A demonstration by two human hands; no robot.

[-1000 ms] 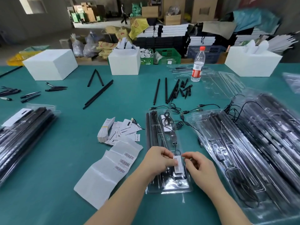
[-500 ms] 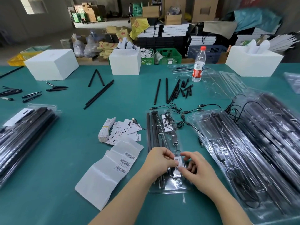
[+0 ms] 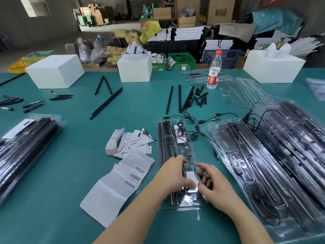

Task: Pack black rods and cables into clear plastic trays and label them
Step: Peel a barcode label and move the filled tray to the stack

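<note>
Head view: in the lower centre of the frame a clear plastic tray (image 3: 175, 143) lies lengthwise on the teal table (image 3: 52, 191), with black rods (image 3: 165, 138) along its left side and a coiled black cable (image 3: 180, 128) near its far end. A white label (image 3: 190, 178) sits on the tray's near part, between the two hands. The left hand (image 3: 173, 175) has its fingers curled over the tray, its thumb pressing the label's lower edge. The right hand (image 3: 211, 182) has bent fingers, with fingertips at the label's right edge; whether it pinches the label I cannot tell.

Left of the tray lies a sheet of barcode stickers (image 3: 119, 184), and above it a pile of small cards (image 3: 130, 143). Stacks of filled trays (image 3: 281, 155) fill the right of the frame. Loose rods (image 3: 181, 99) lie at upper centre, near a water bottle (image 3: 214, 71).
</note>
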